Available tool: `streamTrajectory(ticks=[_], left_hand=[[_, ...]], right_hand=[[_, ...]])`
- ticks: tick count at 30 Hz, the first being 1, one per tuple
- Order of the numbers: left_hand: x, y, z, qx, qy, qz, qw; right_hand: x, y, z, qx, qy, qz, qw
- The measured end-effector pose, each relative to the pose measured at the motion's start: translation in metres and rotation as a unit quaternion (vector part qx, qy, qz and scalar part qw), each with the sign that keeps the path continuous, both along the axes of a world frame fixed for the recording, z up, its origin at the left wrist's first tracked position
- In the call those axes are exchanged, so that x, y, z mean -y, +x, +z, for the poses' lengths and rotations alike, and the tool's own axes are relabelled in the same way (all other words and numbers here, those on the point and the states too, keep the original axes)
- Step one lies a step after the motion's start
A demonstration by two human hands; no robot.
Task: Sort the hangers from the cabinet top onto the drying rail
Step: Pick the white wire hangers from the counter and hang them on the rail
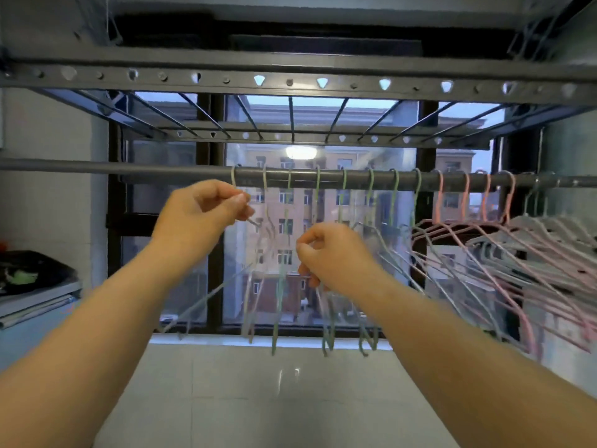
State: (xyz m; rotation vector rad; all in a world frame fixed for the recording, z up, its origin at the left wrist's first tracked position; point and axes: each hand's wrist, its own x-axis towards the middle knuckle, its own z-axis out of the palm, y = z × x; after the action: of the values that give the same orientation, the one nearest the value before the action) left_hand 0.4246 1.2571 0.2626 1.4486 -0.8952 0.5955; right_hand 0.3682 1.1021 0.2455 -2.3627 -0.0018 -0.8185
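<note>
Head view, the only one I had. The drying rail (pixel 129 167) ran across the frame in front of the window (pixel 145 253), just above the hands. Hooked on it from mid-span rightwards were green hangers (pixel 371 189), then pink hangers (pixel 465 197), then a pale grey batch (pixel 549 234) at far right. They were grouped by colour, which I read as the sort.

The left hand (pixel 200 211) was up just under the rail, fingers curled, thumb and forefinger pinching thin wire below the leftmost hook (pixel 233 177). I judged that grip was there to seat or steady the hook.

The right hand (pixel 332 257) was lower, fingers curled in around wires of the green bundle, probably to stop the bodies swinging or tangling. It was blurred, so I couldn't tell how many wires it had.

The hanger bodies hung fanned and slanted, not plumb.

The cabinet top (pixel 42 295) at the left edge carried a dark pile (pixel 29 270); I couldn't tell if any hangers remained there. The overhead rack (pixel 290 80) had nothing hung on it that I could see.

My read was that the task was well along and the green group was nearly placed
</note>
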Motion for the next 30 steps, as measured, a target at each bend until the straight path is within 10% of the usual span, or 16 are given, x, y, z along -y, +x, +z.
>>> streamTrajectory(ticks=[16,30], left_hand=[[0.283,-0.256,-0.127,-0.092,0.120,-0.318,0.936],[0.563,-0.385,-0.236,-0.175,0.215,-0.435,0.857]], right_hand=[[0.247,-0.331,-0.084,-0.119,0.029,-0.223,0.967],[0.452,-0.524,-0.194,-0.207,0.194,-0.447,0.848]])
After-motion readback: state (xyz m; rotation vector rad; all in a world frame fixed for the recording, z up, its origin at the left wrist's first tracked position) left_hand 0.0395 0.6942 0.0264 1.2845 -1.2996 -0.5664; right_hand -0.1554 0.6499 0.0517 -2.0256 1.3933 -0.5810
